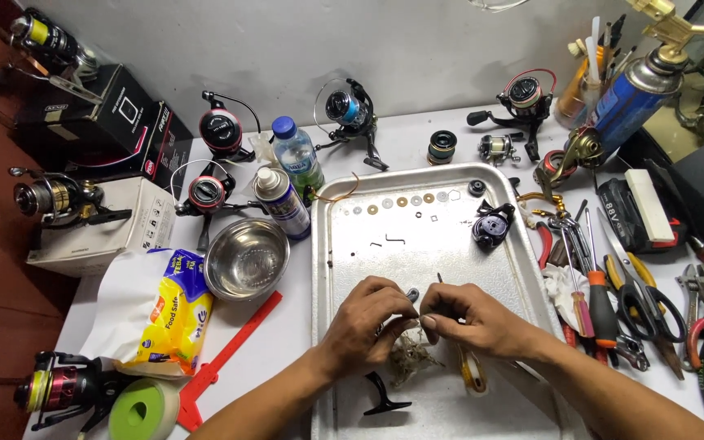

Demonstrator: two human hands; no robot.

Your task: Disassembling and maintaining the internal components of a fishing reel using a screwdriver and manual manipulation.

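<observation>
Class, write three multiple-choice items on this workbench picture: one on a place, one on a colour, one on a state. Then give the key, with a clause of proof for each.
1. Where does the steel bowl stand?
A. on the table left of the metal tray
B. inside the tray
C. on a white box

2. What colour is the water bottle cap?
A. red
B. blue
C. green

3. What are the left hand and right hand doing?
A. lying flat and open
B. pinching a small dark part between them over the tray
C. gripping scissors

Key: 1 A, the bowl sits outside the tray's left rim; 2 B, the cap shows blue; 3 B, the fingertips of both hands meet at the part.
</observation>
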